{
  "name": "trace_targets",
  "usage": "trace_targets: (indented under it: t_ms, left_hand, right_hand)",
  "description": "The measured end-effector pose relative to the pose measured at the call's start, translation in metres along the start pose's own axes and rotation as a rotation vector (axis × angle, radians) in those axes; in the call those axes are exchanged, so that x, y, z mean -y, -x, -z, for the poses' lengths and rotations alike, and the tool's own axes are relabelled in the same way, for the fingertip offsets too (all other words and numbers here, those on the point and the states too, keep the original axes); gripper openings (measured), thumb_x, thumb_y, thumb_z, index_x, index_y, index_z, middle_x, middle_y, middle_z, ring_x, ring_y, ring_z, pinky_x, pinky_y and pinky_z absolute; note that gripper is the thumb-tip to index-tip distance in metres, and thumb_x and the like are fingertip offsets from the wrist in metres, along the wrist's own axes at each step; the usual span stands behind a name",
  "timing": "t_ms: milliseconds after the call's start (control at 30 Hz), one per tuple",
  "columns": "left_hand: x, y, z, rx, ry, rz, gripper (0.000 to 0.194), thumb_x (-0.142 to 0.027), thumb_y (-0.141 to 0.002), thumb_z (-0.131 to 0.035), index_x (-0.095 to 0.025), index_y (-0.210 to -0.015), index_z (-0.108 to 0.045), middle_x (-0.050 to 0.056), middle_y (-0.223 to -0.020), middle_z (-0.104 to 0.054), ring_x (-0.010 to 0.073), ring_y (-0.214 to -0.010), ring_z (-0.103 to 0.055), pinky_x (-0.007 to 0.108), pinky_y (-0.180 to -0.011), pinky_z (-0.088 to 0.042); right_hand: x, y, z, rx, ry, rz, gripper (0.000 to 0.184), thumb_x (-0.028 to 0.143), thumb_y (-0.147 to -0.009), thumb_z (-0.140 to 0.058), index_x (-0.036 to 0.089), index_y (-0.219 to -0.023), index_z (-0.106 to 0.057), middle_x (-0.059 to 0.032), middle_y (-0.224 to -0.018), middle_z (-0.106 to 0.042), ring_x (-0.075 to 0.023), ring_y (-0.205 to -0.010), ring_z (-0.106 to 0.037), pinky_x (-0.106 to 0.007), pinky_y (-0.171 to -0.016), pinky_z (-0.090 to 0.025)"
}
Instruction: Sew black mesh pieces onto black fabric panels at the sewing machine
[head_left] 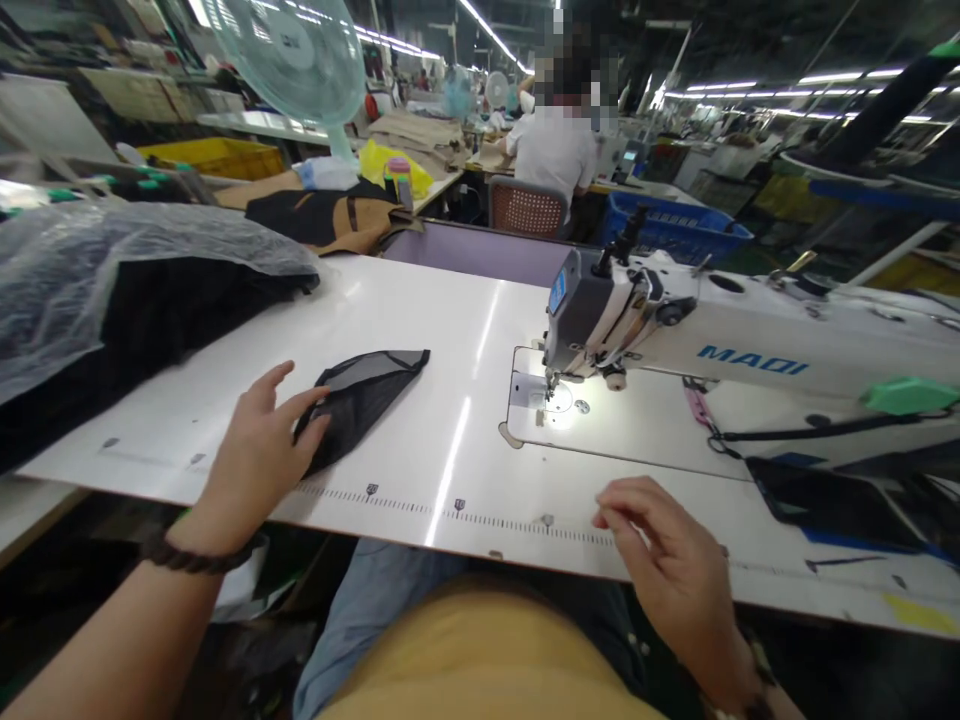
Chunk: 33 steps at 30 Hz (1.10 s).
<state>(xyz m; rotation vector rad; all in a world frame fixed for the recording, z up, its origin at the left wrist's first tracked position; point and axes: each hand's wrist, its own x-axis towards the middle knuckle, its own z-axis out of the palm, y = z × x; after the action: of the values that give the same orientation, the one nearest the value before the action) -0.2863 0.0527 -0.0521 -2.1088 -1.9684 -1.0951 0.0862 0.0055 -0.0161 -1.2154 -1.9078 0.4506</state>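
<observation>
A piece of sheer black mesh fabric [364, 395], narrowing to a point at its far right end, lies on the white sewing table [420, 440]. My left hand [262, 440] is at the fabric's left edge, its fingers spread and the thumb apart from the index finger. The fingertips overlap the fabric; whether they press on it is unclear. Over the table's front edge, by the printed ruler, hovers my right hand [667, 555], its fingers curled and thumb against the index finger, with nothing visible between them. The white sewing machine [750, 340] stands beyond my right hand.
Clear plastic over black cloth [195, 300] is heaped at the left. A dark phone-like slab [832, 505] lies at the right, near a pair of black-handled straps. Behind the table are a fan [292, 50], a blue basket [675, 225] and a seated person [551, 150].
</observation>
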Motion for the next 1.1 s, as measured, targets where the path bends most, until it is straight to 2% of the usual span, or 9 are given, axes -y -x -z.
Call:
trace_targets:
  t_ms: [67,167,267,333,400,600,767,867,1100]
  left_hand:
    - [-0.029,0.004,-0.001,0.049,0.038,-0.136,0.017,-0.026,-0.081,-0.051,-0.021,-0.093,-0.061,0.009,-0.117,-0.05,0.0275,-0.106,-0.048,0.042,-0.094,-0.039]
    - [-0.083,0.009,-0.015,0.399,0.192,-0.419,0.02,-0.018,-0.086,-0.042,-0.019,-0.095,-0.059,0.007,-0.1,-0.058,0.0171,-0.088,-0.057,0.027,-0.08,-0.047]
    - [-0.132,0.01,-0.04,0.702,0.225,-0.634,0.033,-0.008,-0.083,-0.039,-0.018,-0.112,-0.052,0.008,-0.104,-0.055,0.016,-0.085,-0.057,0.026,-0.074,-0.048]
    - [-0.154,0.008,-0.055,0.787,0.165,-0.749,0.046,-0.006,-0.079,-0.044,-0.02,-0.123,-0.044,0.01,-0.109,-0.051,0.0173,-0.082,-0.056,0.028,-0.07,-0.048]
    - [-0.165,0.005,-0.067,0.832,0.099,-0.837,0.049,-0.008,-0.076,-0.05,-0.022,-0.122,-0.044,0.011,-0.11,-0.048,0.0189,-0.08,-0.056,0.029,-0.067,-0.048]
    - [-0.166,0.0,-0.076,0.843,0.074,-0.863,0.016,-0.012,-0.083,-0.044,-0.017,-0.093,-0.057,0.006,-0.105,-0.05,0.0159,-0.076,-0.053,0.027,-0.067,-0.046]
    - [-0.166,0.002,-0.077,0.852,0.162,-0.826,0.017,-0.012,-0.087,-0.038,-0.014,-0.087,-0.055,0.005,-0.092,-0.054,0.0142,-0.078,-0.051,0.024,-0.07,-0.045]
    - [-0.17,0.004,-0.08,0.799,0.267,-0.78,0.02,-0.012,-0.089,-0.035,-0.014,-0.089,-0.054,0.005,-0.091,-0.054,0.0134,-0.079,-0.051,0.024,-0.073,-0.045]
    - [-0.191,0.002,-0.083,0.657,0.614,-0.551,0.018,-0.011,-0.087,-0.037,-0.012,-0.082,-0.053,0.007,-0.087,-0.058,0.0126,-0.08,-0.054,0.023,-0.071,-0.046]
  right_hand:
    - [-0.001,-0.003,-0.008,0.04,-0.084,-0.041,0.011,0.02,-0.086,-0.045,0.02,-0.081,-0.054,-0.0019,-0.073,-0.057,-0.0146,-0.065,-0.057,-0.025,-0.058,-0.047]
    - [-0.005,0.0,-0.011,0.069,-0.194,-0.173,0.011,0.024,-0.086,-0.045,0.019,-0.084,-0.055,-0.001,-0.07,-0.059,-0.014,-0.062,-0.059,-0.023,-0.057,-0.048]
    - [-0.011,0.008,-0.009,0.044,-0.258,-0.297,0.013,0.029,-0.085,-0.048,0.018,-0.082,-0.055,-0.002,-0.068,-0.06,-0.0153,-0.061,-0.06,-0.024,-0.057,-0.05]
    - [-0.015,0.015,-0.006,0.002,-0.272,-0.342,0.014,0.031,-0.084,-0.051,0.018,-0.081,-0.055,-0.0024,-0.067,-0.059,-0.0158,-0.061,-0.06,-0.025,-0.056,-0.051]
    - [-0.021,0.021,-0.002,-0.028,-0.273,-0.369,0.015,0.033,-0.082,-0.053,0.018,-0.079,-0.054,-0.002,-0.066,-0.059,-0.0156,-0.06,-0.06,-0.025,-0.056,-0.051]
    - [-0.034,0.036,0.006,-0.01,-0.286,-0.439,0.018,0.035,-0.079,-0.057,0.018,-0.075,-0.055,-0.0007,-0.062,-0.058,-0.0148,-0.057,-0.059,-0.023,-0.054,-0.051]
    - [-0.04,0.037,0.001,0.003,-0.291,-0.437,0.02,0.037,-0.078,-0.058,0.018,-0.072,-0.056,-0.0004,-0.059,-0.058,-0.015,-0.054,-0.058,-0.023,-0.051,-0.05]
    - [-0.043,0.037,-0.001,0.0,-0.287,-0.444,0.019,0.036,-0.079,-0.057,0.018,-0.072,-0.056,-0.0002,-0.059,-0.058,-0.015,-0.054,-0.059,-0.023,-0.051,-0.05]
    - [-0.045,0.041,0.0,-0.015,-0.29,-0.436,0.016,0.034,-0.081,-0.055,0.019,-0.077,-0.057,0.0,-0.06,-0.06,-0.0142,-0.054,-0.059,-0.021,-0.051,-0.049]
